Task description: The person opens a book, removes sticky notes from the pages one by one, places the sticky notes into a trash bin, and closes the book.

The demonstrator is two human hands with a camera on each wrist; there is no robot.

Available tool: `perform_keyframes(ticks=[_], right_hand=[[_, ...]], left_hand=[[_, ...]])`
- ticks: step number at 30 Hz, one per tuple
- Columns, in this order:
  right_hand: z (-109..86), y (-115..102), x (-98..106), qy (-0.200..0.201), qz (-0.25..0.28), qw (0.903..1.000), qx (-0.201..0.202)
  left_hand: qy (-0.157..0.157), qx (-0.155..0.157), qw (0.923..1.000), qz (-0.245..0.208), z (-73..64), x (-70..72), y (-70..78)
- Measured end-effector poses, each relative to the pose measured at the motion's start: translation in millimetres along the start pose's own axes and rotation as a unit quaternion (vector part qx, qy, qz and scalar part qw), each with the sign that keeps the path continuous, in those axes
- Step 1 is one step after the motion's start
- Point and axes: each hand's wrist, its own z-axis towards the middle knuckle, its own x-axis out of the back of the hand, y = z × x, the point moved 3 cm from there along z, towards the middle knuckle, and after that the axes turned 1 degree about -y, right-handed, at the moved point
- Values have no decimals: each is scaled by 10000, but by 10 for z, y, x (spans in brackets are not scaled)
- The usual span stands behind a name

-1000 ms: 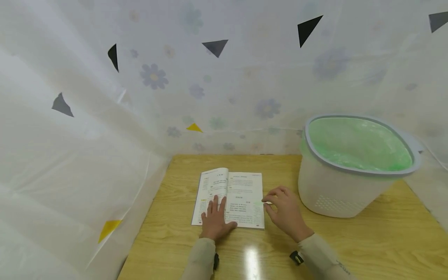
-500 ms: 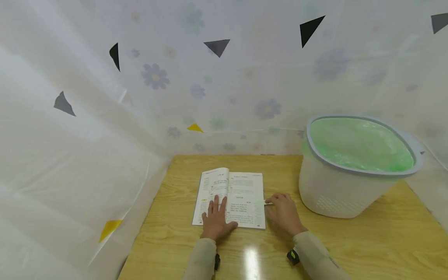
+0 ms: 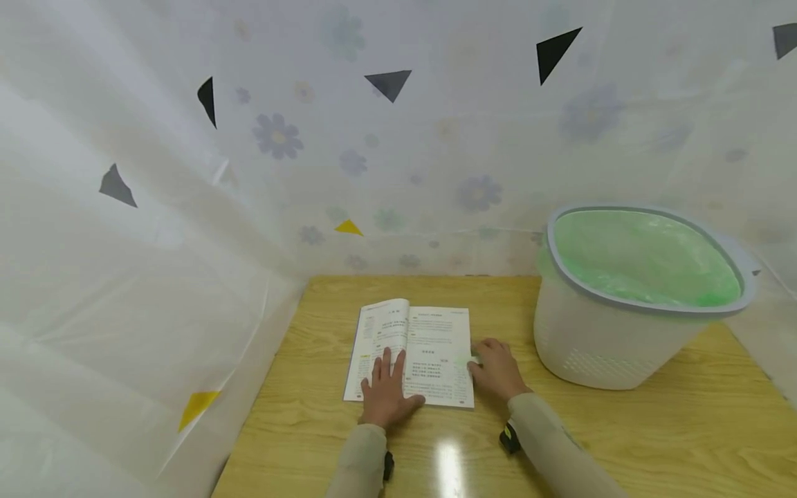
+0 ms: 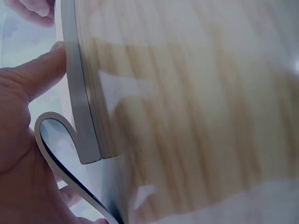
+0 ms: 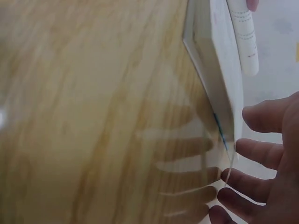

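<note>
An open book [image 3: 438, 353] with printed pages lies on the wooden table, its left-hand page bowed up near the spine. My left hand [image 3: 386, 398] rests spread over the lower left page and the fold; in the left wrist view its thumb [image 4: 49, 67] presses by the page edge. At the book's right edge is my right hand [image 3: 498, 370]. The right wrist view shows its thumb [image 5: 264, 115] near the page, apart from the fingers, whose tips touch a thin, pale translucent strip [image 5: 230, 168] jutting from the book. A faint green patch [image 3: 461, 363] shows on the page there.
A large white basket [image 3: 585, 346] with a grey rim and a pale green lining stands on the table [image 3: 292, 443] to the right. Behind and to the left hang whitish sheets [image 3: 423, 152] with flowers and black, grey and yellow patches.
My right hand has moved left and down against the book's right edge, and its pinched fingers have eased apart. My left hand stays in place on the pages.
</note>
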Motion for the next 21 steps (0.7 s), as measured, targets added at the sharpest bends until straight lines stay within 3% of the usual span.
perform_keyframes(ticks=[9,21], right_hand=[[33,42,-51,108,-234,9996,-81],[35,156,-28,51,378,9992,-110]], left_hand=[[78,-9,10000,41,5,-15,-7],[49,9,10000,13,11,-17,-16]])
